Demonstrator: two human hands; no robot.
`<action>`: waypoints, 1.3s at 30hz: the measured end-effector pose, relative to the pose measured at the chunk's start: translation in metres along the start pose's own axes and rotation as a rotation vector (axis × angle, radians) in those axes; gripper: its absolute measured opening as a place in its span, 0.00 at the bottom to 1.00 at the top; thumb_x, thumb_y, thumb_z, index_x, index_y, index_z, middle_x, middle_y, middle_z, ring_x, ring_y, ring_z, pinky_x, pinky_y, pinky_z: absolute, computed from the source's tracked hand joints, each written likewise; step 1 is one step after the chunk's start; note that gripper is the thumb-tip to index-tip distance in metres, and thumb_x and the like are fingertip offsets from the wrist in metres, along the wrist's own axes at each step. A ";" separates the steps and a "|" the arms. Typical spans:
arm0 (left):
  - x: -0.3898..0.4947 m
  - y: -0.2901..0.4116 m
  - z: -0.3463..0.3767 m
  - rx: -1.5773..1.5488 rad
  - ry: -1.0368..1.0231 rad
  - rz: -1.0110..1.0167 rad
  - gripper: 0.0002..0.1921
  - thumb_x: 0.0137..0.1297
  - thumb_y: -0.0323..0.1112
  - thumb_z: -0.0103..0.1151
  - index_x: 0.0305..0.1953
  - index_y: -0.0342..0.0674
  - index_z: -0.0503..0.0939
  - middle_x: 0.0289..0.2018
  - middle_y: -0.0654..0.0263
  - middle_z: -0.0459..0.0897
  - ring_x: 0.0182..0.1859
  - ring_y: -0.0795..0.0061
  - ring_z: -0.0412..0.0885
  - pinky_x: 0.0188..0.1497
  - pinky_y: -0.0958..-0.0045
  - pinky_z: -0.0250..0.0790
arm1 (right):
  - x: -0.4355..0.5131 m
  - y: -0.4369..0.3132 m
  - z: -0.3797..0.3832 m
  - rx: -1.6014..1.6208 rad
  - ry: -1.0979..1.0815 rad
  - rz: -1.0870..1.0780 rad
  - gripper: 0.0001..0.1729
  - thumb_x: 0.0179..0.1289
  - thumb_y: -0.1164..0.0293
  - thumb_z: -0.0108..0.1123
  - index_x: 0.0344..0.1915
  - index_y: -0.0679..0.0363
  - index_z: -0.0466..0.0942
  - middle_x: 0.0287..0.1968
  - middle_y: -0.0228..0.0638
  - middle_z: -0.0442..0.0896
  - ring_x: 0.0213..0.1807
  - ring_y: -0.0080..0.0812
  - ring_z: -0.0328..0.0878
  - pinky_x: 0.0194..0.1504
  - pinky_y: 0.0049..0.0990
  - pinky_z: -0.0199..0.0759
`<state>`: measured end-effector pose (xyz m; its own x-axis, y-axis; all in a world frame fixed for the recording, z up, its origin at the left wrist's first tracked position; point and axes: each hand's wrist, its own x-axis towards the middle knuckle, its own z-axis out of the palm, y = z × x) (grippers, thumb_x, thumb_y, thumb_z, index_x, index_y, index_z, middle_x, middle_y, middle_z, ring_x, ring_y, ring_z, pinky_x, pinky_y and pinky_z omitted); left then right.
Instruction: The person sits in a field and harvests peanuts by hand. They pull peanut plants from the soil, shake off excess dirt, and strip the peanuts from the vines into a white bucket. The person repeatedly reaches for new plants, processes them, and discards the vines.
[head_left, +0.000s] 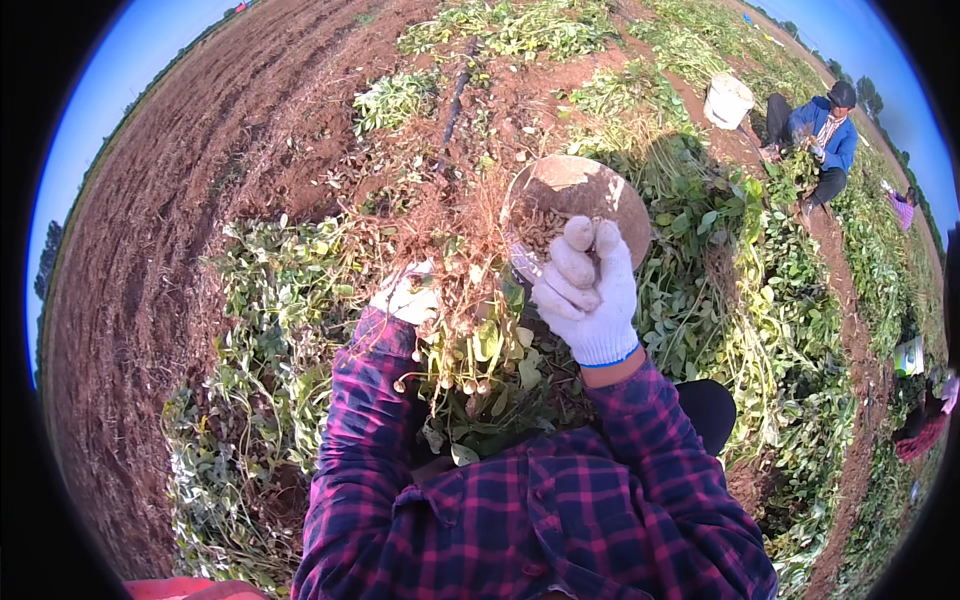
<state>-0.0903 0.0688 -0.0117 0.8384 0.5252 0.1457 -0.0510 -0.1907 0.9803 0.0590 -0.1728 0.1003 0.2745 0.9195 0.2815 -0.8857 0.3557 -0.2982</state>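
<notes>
My left hand (409, 294), in a white knit glove, is closed around a bunch of uprooted peanut plants (465, 300). Their thin roots point up and away from me, and several pale pods hang at the near side. My right hand (589, 289), gloved in white with a blue cuff edge, has its fingers curled in over the palm, at the near rim of a round bucket (630, 196). Whether something small lies inside those fingers cannot be seen. Loose peanut pods (541, 229) lie in the bucket.
Leafy plants (277, 300) lie in heaps on both sides. A black hose (454, 105) runs over the soil ahead. A person (825, 139) in a blue jacket sits at the upper right near a white bucket (727, 101). Other people are at the right rim.
</notes>
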 end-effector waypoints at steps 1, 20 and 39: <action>-0.001 0.000 -0.001 -0.007 0.010 -0.009 0.26 0.72 0.36 0.61 0.69 0.37 0.73 0.67 0.56 0.76 0.68 0.62 0.74 0.70 0.66 0.67 | 0.003 -0.017 -0.004 0.199 -0.140 -0.063 0.19 0.81 0.51 0.50 0.45 0.55 0.78 0.19 0.21 0.61 0.14 0.16 0.60 0.17 0.21 0.58; -0.014 0.016 -0.018 -0.107 0.042 -0.043 0.27 0.73 0.39 0.60 0.69 0.38 0.72 0.67 0.54 0.76 0.69 0.59 0.74 0.71 0.65 0.67 | 0.023 -0.017 0.005 -2.376 0.042 -0.546 0.13 0.67 0.64 0.64 0.44 0.60 0.83 0.40 0.42 0.86 0.34 0.44 0.86 0.38 0.38 0.80; -0.026 0.077 -0.007 0.256 -0.008 0.199 0.25 0.69 0.42 0.64 0.64 0.41 0.76 0.58 0.53 0.80 0.60 0.58 0.79 0.64 0.63 0.71 | 0.037 0.035 -0.008 -1.629 0.085 -0.357 0.21 0.68 0.74 0.63 0.59 0.70 0.77 0.63 0.55 0.77 0.58 0.52 0.79 0.57 0.38 0.79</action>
<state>-0.1201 0.0466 0.0605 0.8301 0.4503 0.3288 -0.0766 -0.4920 0.8672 0.0411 -0.1255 0.0929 0.4302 0.7457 0.5088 0.4960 0.2757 -0.8234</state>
